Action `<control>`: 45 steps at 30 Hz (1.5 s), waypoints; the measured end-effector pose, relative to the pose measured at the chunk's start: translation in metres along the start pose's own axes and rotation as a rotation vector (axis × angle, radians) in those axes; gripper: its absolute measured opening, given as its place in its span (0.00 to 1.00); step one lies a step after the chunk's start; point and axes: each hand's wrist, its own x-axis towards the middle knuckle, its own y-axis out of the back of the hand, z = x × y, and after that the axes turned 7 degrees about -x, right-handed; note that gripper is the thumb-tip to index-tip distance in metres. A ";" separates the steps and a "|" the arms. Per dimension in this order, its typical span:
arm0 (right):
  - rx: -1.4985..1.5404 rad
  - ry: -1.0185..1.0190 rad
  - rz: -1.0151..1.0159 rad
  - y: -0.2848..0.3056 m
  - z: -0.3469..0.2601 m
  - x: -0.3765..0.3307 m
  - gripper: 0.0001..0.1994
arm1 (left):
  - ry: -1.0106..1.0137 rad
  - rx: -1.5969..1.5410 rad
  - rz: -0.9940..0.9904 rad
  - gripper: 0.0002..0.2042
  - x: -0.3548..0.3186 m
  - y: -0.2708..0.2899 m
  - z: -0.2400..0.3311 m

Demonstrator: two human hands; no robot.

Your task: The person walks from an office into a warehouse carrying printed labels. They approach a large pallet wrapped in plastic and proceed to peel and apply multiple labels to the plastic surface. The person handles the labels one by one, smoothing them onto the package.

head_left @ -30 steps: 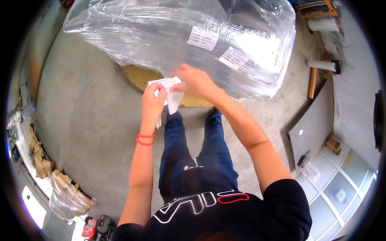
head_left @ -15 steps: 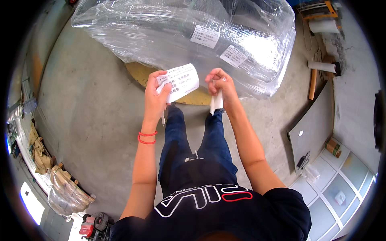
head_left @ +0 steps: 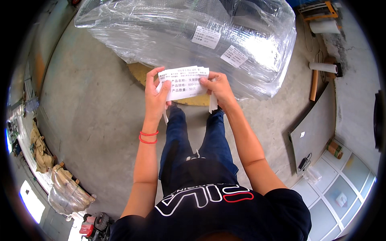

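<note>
A white printed label (head_left: 185, 85) is stretched between my two hands in front of my legs. My left hand (head_left: 156, 93) pinches its left edge between thumb and fingers, and a thin strip of paper dangles below that hand. At the other edge my right hand (head_left: 219, 87) grips the label, thumb on the front. A white paper strip (head_left: 213, 103) hangs under my right hand. Just beyond stands a large load in clear stretch wrap (head_left: 169, 44), bearing two stuck labels, an upper one (head_left: 206, 37) and a lower right one (head_left: 234, 56).
The wrapped load rests over a round yellow base (head_left: 136, 74). On the right are a roll of white film (head_left: 323, 67), a dark flat panel (head_left: 311, 124) leaning by the wall and glazed white panels (head_left: 337, 193). Plastic-covered goods (head_left: 68, 193) lie at lower left.
My right hand has moved left and taken hold of the label's right edge. The label, curled before, is now flatter and more level. My left hand keeps its hold.
</note>
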 end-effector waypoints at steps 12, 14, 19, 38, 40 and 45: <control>0.156 -0.027 0.019 0.024 -0.005 -0.002 0.08 | 0.132 0.133 -0.014 0.09 0.013 0.020 -0.009; 0.048 -0.023 -0.005 0.024 -0.004 -0.002 0.07 | 0.190 0.054 -0.057 0.09 0.012 0.015 -0.010; -0.032 -0.015 -0.035 0.022 0.004 -0.001 0.07 | 0.250 0.088 -0.067 0.08 0.012 0.004 -0.003; -0.631 0.326 -0.219 -0.005 -0.037 0.006 0.07 | 0.152 0.313 -0.182 0.06 0.006 -0.011 0.000; -0.620 0.342 -0.237 -0.005 -0.037 0.006 0.07 | 0.190 0.285 -0.198 0.07 0.006 -0.009 0.003; -0.600 0.325 -0.276 -0.004 -0.039 0.005 0.07 | 0.278 0.255 -0.257 0.06 0.008 -0.004 0.006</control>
